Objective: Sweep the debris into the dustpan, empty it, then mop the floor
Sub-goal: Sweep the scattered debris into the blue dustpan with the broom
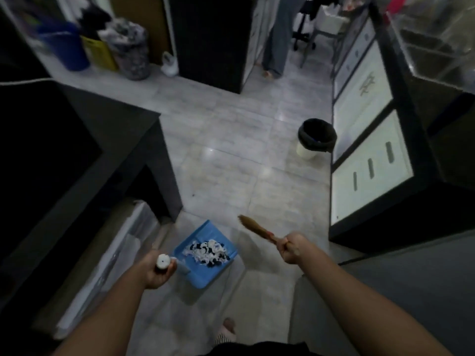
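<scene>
A blue dustpan hangs low over the grey tiled floor, holding a heap of black and white debris. My left hand is closed around the white top end of the dustpan's long handle. My right hand grips a short brown broom, its bristle end pointing up and left, lifted off the floor to the right of the dustpan.
A small waste bin with a black liner stands ahead on the right, beside a black-framed white cabinet. A dark counter fills the left. Bins and bags sit at the far left; another person's legs are in the back. My slippered foot shows below.
</scene>
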Tool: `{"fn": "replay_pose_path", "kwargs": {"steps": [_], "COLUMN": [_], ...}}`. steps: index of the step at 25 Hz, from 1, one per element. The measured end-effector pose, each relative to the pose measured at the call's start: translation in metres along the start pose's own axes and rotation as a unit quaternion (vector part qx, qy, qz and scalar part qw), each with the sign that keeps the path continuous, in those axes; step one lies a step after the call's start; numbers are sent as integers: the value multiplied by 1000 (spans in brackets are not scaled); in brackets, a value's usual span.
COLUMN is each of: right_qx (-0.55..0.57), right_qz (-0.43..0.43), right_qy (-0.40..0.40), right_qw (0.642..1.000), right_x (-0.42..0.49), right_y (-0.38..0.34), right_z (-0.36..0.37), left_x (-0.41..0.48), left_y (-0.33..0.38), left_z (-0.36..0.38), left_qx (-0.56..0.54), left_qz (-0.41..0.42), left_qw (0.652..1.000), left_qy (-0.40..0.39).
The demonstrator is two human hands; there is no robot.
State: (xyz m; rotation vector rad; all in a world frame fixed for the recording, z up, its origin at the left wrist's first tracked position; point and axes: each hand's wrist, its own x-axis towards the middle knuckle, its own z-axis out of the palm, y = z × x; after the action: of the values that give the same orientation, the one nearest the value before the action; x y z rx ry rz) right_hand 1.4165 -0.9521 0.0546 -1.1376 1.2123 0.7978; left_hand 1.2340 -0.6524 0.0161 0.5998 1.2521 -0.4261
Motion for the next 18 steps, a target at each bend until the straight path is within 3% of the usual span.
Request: {"fn": "replay_pose_path", "kwargs": {"steps": [7,18], "right_qx": [-128,-264], "right_qz": [2,3], "right_qy": [-48,-106], "right_qw": [991,959], "right_x": [-22,-95], "right_y": [76,242], "right_z": [68,92], "left_x": [-38,-90], "left_y": [-86,-240], "left_z": [-109,-219], "left_qx": [-131,-288], "left_qz": [17,36], "left_qw": [991,957], "left_qy": [7,16]}}
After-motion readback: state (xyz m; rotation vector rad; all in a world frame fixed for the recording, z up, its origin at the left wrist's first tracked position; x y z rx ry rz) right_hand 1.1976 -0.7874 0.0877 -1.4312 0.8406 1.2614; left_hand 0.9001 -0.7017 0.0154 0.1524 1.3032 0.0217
